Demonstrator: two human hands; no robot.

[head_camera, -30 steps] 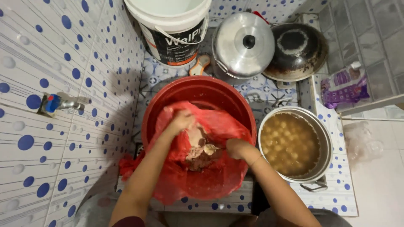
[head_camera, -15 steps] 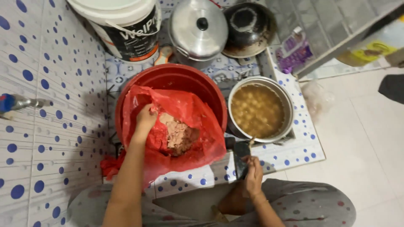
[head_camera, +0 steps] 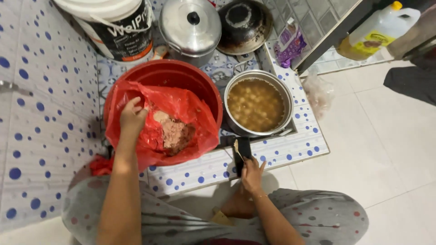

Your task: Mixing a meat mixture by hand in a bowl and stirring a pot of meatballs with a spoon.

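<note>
At frame centre-left, the thin, limp red bag (head_camera: 179, 120) of soft, likely slippery minced meat (head_camera: 175, 134) is pinched at its rim by the left hand (head_camera: 132, 117), best gripped there, while the right hand (head_camera: 252, 174) is closed on a spoon (head_camera: 237, 150) lower down.

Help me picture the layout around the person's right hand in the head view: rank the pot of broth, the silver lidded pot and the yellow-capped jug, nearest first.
From the right hand, low in the middle:
1. Pot of broth, just above the hand, beside the red basin.
2. Silver lidded pot, farther up, at the top middle.
3. Yellow-capped jug, far off at the top right, on the floor past the ledge.
</note>
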